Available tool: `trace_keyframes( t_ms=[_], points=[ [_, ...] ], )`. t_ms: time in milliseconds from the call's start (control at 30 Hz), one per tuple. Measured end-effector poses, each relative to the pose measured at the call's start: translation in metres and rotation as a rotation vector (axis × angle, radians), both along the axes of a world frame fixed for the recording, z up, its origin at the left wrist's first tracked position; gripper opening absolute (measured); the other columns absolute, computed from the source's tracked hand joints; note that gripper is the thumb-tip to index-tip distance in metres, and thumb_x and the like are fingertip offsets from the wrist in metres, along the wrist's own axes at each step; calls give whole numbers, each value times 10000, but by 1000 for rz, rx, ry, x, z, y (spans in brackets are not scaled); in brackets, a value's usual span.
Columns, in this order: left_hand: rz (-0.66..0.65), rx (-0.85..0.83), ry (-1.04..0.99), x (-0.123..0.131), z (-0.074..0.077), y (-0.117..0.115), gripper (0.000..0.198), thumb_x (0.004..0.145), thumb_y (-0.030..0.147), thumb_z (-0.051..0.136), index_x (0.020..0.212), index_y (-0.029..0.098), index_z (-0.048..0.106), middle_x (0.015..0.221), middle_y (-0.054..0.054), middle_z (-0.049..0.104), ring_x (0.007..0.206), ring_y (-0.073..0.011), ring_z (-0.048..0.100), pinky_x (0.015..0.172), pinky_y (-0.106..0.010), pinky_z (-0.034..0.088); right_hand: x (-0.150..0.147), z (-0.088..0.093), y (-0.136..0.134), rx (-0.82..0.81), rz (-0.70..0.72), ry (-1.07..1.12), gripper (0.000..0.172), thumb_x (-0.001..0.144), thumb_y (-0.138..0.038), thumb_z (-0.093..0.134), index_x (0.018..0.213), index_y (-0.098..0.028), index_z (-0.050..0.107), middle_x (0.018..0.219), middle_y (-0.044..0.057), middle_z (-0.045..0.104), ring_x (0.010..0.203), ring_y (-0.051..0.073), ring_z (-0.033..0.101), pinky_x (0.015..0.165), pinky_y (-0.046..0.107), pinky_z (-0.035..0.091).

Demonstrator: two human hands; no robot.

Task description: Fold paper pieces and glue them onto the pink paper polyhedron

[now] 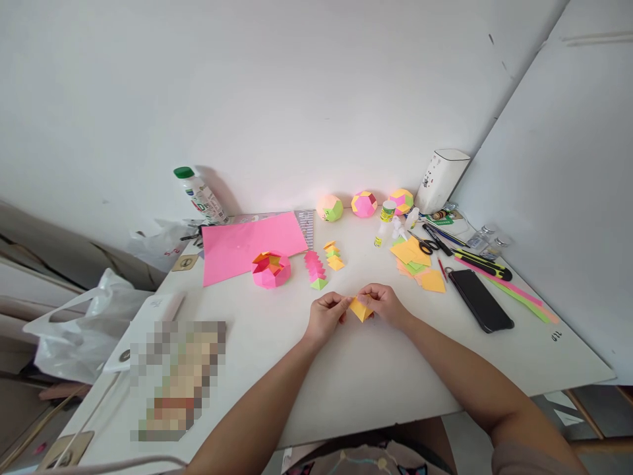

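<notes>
Both my hands meet over the middle of the white table (376, 376), pinching one small folded piece of orange paper (361, 309). My left hand (326, 315) grips its left corner with curled fingers. My right hand (384, 303) holds the right side, fingers closed over it. Just beyond my hands lie a row of folded pink units (314, 266) and a few orange and green ones (333, 256). A half-built pink paper shape (270, 268) sits to the left of them.
A pink sheet (247, 244) lies at the back left beside a green-capped bottle (198, 192). Three paper balls (364, 204) line the wall. Right: loose orange squares (418, 264), scissors (426, 244), glue bottle (384, 223), black phone (480, 299), pens, white device (440, 179).
</notes>
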State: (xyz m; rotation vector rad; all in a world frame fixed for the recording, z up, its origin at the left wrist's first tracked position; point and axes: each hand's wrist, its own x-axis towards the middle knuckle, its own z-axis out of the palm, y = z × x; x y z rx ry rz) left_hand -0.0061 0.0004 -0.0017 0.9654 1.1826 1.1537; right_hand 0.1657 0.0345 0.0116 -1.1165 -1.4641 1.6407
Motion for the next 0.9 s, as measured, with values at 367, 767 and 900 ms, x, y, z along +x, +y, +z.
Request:
trace_keyframes(
  t_ms=[367,767,900],
  points=[
    [-74,43,66,4,11,-4,292,700,439,698,711,173,578,538,46,520,465,-77,452,455,-204,349,2,-10,3,19,47,4,269,765,-437,674,790,-173,629,625,-19,614,545,116,571,474,229,438],
    [11,18,13,2,5,-4,169,730,305,617,662,179,527,501,46,518,458,-87,463,483,-217,381,2,-7,2,5,25,11,267,737,-425,698,781,-171,628,614,-19,609,535,116,555,471,232,431],
    [71,23,-35,1,5,-3,166,739,305,589,663,184,506,511,42,515,457,-85,459,489,-223,394,2,-8,4,5,2,35,267,741,-426,692,777,-169,628,612,-15,617,523,115,558,461,230,423]
  ],
)
